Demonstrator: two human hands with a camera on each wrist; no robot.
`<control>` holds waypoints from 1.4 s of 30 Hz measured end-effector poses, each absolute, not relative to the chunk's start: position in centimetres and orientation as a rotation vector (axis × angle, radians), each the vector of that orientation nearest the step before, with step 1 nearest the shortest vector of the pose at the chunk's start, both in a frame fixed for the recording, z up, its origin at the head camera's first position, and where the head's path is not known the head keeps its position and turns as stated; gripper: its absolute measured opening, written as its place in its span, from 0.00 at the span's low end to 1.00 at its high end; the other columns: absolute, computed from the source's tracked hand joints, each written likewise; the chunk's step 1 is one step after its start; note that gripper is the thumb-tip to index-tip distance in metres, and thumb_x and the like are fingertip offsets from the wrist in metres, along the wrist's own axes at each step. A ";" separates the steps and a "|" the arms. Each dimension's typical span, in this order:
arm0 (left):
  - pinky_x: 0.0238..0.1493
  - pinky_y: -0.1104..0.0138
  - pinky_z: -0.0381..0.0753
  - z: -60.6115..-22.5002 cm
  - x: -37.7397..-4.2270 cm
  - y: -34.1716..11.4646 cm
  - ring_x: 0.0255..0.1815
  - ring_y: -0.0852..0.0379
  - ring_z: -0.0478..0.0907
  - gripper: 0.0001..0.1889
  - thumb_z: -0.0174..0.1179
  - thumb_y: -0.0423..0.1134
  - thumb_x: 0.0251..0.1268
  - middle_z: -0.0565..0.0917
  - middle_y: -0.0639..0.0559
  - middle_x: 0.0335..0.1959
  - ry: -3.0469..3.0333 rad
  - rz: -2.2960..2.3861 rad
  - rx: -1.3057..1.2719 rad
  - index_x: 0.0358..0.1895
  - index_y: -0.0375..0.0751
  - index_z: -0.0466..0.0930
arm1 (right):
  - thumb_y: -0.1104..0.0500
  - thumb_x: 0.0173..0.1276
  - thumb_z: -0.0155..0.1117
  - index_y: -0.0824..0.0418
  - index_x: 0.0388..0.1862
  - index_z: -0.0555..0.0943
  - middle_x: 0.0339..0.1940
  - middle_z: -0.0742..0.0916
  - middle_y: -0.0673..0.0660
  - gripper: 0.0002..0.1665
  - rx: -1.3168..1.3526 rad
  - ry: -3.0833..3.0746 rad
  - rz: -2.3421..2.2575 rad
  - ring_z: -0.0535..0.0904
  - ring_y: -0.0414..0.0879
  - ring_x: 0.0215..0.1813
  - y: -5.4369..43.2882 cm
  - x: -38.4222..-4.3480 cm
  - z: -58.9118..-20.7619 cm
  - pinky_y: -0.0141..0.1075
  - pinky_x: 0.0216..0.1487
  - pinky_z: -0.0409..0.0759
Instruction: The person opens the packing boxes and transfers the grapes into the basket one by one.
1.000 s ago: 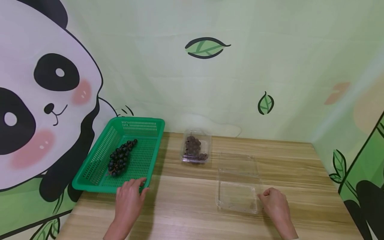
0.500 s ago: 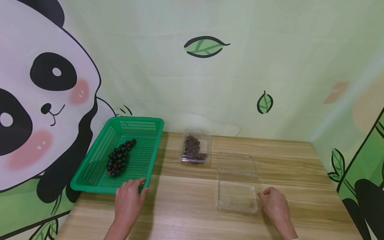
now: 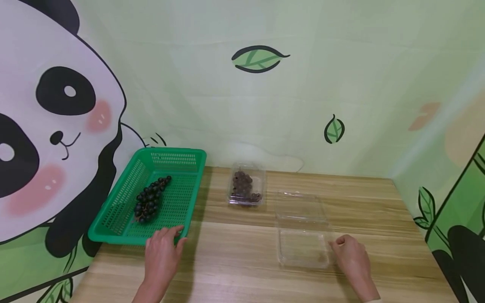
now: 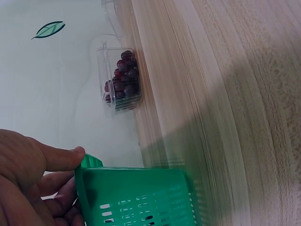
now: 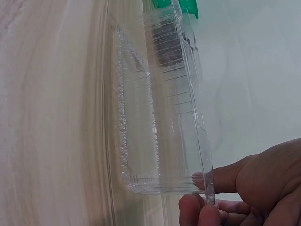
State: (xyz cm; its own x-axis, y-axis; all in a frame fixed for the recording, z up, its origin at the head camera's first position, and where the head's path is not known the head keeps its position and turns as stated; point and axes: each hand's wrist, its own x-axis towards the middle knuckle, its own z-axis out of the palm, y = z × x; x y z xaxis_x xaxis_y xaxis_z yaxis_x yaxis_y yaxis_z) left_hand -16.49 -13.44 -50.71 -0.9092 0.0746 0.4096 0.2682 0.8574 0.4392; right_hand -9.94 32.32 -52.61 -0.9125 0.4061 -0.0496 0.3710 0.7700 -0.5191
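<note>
At the near right corner of a green plastic basket (image 3: 190, 205), my left hand (image 3: 163, 256) grips the rim, with the thumb (image 4: 66, 157) on one side and the fingers curled on the other. A bunch of dark grapes (image 3: 150, 200) lies inside the basket. On the right, a clear plastic clamshell box (image 3: 303, 249) stands with its lid (image 3: 299, 206) folded back away from me; no fruit shows in it. My right hand (image 3: 352, 259) pinches the box's right edge between thumb and fingers, seen close up in the right wrist view.
A second clear clamshell box (image 3: 259, 181), shut over reddish-purple grapes (image 3: 242, 184), stands at the back middle near the wall. Wood-grain table (image 3: 235, 256) lies under everything. A light green printed backdrop (image 3: 212, 97) rises behind it.
The open clear box has shifted slightly to the right, along with my right hand holding its edge. My left hand stays on the basket rim. The head view has drifted a little.
</note>
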 end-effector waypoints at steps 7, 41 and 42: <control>0.39 0.49 0.71 -50.7 -16.5 -13.4 0.41 0.40 0.81 0.18 0.77 0.32 0.55 0.87 0.43 0.35 -2.665 -0.715 -0.237 0.49 0.33 0.87 | 0.54 0.72 0.68 0.73 0.43 0.83 0.35 0.87 0.71 0.19 -0.652 -2.906 0.811 0.81 0.55 0.28 33.3 -9.9 -52.5 0.46 0.24 0.75; 0.38 0.49 0.70 -50.6 -16.4 -13.2 0.40 0.39 0.81 0.17 0.77 0.30 0.54 0.87 0.42 0.35 -2.667 -0.730 -0.221 0.48 0.33 0.87 | 0.55 0.77 0.61 0.77 0.48 0.80 0.41 0.85 0.72 0.22 -0.888 -2.971 0.799 0.81 0.63 0.39 40.9 -10.3 -51.8 0.52 0.35 0.76; 0.38 0.50 0.70 -50.6 -16.4 -13.2 0.40 0.39 0.81 0.17 0.77 0.30 0.54 0.87 0.43 0.35 -2.667 -0.731 -0.219 0.48 0.33 0.88 | 0.55 0.77 0.61 0.76 0.48 0.80 0.40 0.85 0.71 0.22 -0.910 -2.973 0.803 0.80 0.62 0.38 41.1 -10.3 -51.7 0.51 0.34 0.76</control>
